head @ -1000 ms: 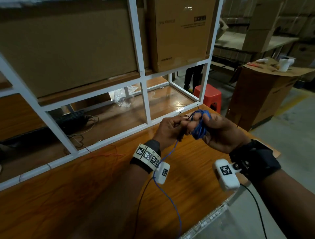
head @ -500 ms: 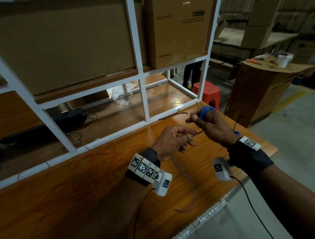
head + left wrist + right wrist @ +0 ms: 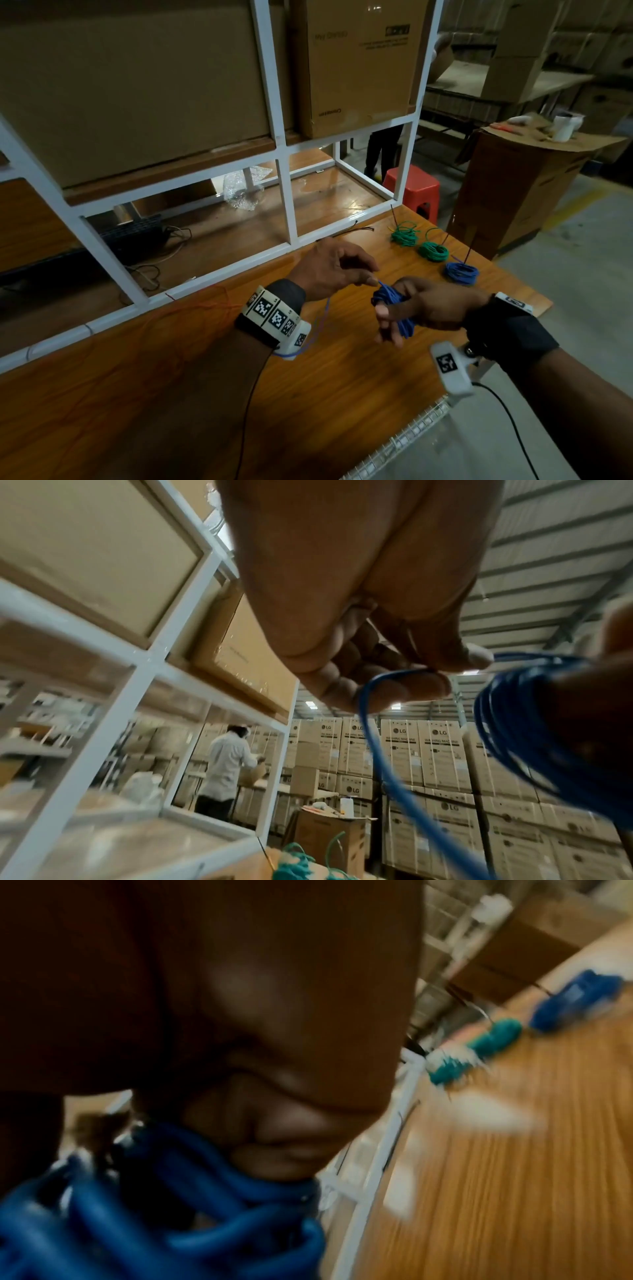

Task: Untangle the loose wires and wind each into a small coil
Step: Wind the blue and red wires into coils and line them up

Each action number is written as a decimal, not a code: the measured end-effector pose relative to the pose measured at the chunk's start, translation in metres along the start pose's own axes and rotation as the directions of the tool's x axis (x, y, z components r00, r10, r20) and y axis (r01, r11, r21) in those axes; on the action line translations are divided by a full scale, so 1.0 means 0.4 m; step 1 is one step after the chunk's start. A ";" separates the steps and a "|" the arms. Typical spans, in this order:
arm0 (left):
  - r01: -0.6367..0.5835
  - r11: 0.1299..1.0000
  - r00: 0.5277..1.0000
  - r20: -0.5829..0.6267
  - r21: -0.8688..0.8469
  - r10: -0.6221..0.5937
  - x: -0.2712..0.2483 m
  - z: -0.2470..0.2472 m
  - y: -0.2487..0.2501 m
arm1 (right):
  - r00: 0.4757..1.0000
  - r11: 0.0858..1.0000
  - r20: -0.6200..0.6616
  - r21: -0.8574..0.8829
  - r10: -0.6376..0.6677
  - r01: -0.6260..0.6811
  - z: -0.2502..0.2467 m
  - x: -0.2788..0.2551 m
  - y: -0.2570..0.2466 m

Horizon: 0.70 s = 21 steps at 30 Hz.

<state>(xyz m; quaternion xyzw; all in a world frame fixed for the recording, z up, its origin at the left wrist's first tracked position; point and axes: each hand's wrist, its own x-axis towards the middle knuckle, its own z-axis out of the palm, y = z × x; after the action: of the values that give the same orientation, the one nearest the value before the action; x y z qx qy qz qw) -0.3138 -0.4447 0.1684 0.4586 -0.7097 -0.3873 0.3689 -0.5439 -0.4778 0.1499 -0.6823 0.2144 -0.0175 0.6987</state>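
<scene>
A blue wire coil (image 3: 392, 303) is wound around the fingers of my right hand (image 3: 419, 308), which holds it above the wooden table (image 3: 342, 377). The same blue coil (image 3: 524, 739) and blue turns (image 3: 192, 1191) fill the wrist views, the right one blurred. My left hand (image 3: 334, 265) pinches the loose blue strand (image 3: 368, 723) between thumb and forefinger just left of the coil; the strand trails down past my left wrist. Thin red wire (image 3: 205, 305) lies spread on the table at the left.
Two green coils (image 3: 406, 234) (image 3: 433, 251) and a finished blue coil (image 3: 460, 272) lie in a row at the table's far right corner. A white metal rack (image 3: 287, 205) with cardboard boxes stands behind. A red stool (image 3: 414, 186) and a carton stand beyond the table.
My right hand has come down and nearer with the coil, turned sideways. My left hand moved up beside it, drawing in the slack strand. The head view shifted, showing the finished coils.
</scene>
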 end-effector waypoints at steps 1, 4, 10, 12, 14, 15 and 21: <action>-0.025 0.999 0.999 -0.026 -0.033 0.024 -0.002 0.005 -0.006 | 0.998 0.984 0.025 0.171 -0.056 0.051 0.001 -0.002 0.005; -0.015 0.985 0.997 -0.081 -0.171 0.001 -0.011 0.032 -0.029 | 0.968 0.836 0.033 0.512 -0.247 0.196 -0.001 -0.003 -0.001; 0.139 0.918 0.985 -0.043 -0.372 -0.166 -0.042 0.110 -0.058 | 0.866 0.462 -0.306 0.748 -0.395 0.476 0.014 0.003 -0.059; 0.213 0.878 0.976 0.049 -0.428 -0.213 -0.069 0.137 -0.052 | 0.772 0.456 -0.584 0.632 -0.252 0.627 0.002 0.001 -0.085; 0.263 0.799 0.965 0.154 -0.540 -0.214 -0.095 0.157 -0.028 | 0.628 0.546 -0.766 0.472 -0.134 0.692 -0.026 0.012 -0.092; 0.259 0.772 0.966 0.175 -0.581 -0.192 -0.101 0.161 -0.012 | 0.591 0.614 -0.800 0.416 -0.104 0.671 -0.035 0.021 -0.087; 0.253 0.873 0.943 -0.093 -0.417 -0.318 -0.065 0.111 0.015 | 0.589 0.788 -0.808 0.349 -0.021 0.508 -0.031 0.051 -0.024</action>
<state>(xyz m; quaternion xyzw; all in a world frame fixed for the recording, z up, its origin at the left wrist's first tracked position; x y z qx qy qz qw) -0.3471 -0.4094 0.1503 0.5031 -0.5082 -0.5364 0.4483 -0.5269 -0.4967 0.1538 -0.4025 0.3662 -0.4757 0.6911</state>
